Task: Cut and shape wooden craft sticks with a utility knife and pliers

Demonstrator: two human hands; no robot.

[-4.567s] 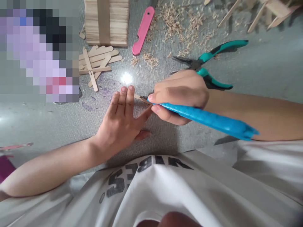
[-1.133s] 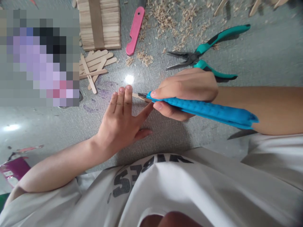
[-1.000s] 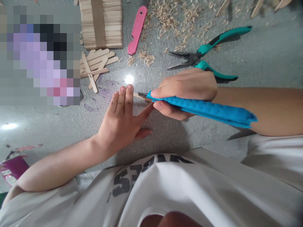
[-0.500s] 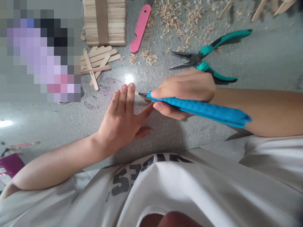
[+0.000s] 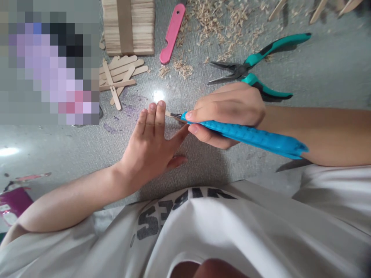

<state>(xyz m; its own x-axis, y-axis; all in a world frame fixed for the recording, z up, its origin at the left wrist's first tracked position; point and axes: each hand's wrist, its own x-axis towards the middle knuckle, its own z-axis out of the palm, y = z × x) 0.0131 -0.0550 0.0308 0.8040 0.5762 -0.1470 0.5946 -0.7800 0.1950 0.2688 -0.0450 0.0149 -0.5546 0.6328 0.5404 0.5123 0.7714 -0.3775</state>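
Observation:
My left hand [image 5: 149, 141] lies flat on the grey table, fingers stretched out and thumb spread. Beside its fingers shows a short piece of a wooden craft stick [image 5: 168, 114]; the rest of that stick is hidden, apparently under the hand. My right hand [image 5: 228, 110] is closed round a blue utility knife [image 5: 246, 133], with thumb and fingers near its front end. The knife's dark blade [image 5: 175, 115] touches or lies just over the stick, close to my left index finger. Just beyond my right hand are needle-nose pliers [image 5: 239, 71] with green and black handles, jaws apart.
A banded bundle of craft sticks [image 5: 142, 29] and a loose pile of sticks [image 5: 121, 73] lie at the upper left. A pink folding knife [image 5: 173, 34] is beside wood shavings [image 5: 223, 17]. More sticks [image 5: 319, 11] lie far right. The top left corner is pixelated.
The rear end of the blue knife has dipped slightly towards me. My left hand stays flat in the same place, and the blade remains at the stick.

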